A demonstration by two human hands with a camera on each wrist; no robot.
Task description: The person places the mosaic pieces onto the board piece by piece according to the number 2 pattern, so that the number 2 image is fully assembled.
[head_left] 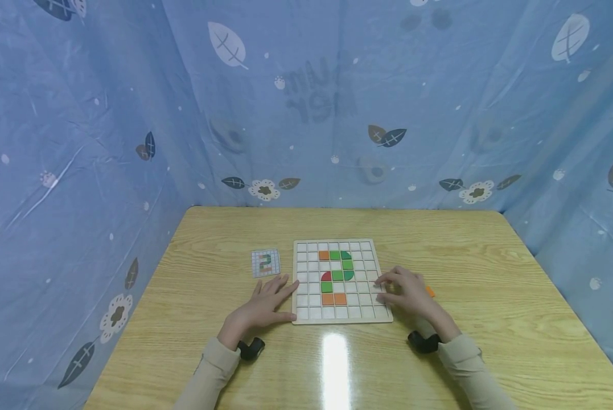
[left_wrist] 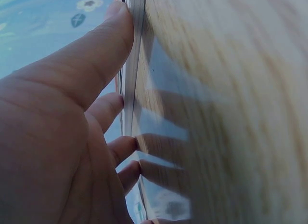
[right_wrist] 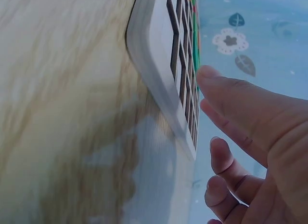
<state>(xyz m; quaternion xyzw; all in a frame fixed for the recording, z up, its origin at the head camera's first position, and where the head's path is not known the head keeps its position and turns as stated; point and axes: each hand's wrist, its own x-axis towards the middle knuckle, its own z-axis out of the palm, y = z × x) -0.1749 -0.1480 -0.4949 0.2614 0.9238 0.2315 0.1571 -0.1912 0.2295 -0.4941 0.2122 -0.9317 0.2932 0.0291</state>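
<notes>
Blue plastic sheeting printed with leaves and flowers (head_left: pixel 106 142) walls in a light wood-grain table (head_left: pixel 490 273). At its middle lies a pale square wooden grid board (head_left: pixel 337 317), flat, its sides running square with the table's edges; being square, it has no long axis to speak of. Orange, green and red coloured tiles (head_left: pixel 337 275) fill a column of cells into the upper and middle strokes of a figure, with two orange tiles below; judged against the small pattern card (head_left: pixel 266 263) lying just left of the board, the figure looks partly built, its lower strokes still to be laid. The left hand (head_left: pixel 265 302) rests flat on the table, its straight fingers (left_wrist: pixel 115 50) touching the board's left edge. The right hand (head_left: pixel 407 290) lies over the board's right edge, fingers loosely curved and narrow, holding nothing that I can see. A small orange piece (head_left: pixel 430 291) peeks out just beside it.
</notes>
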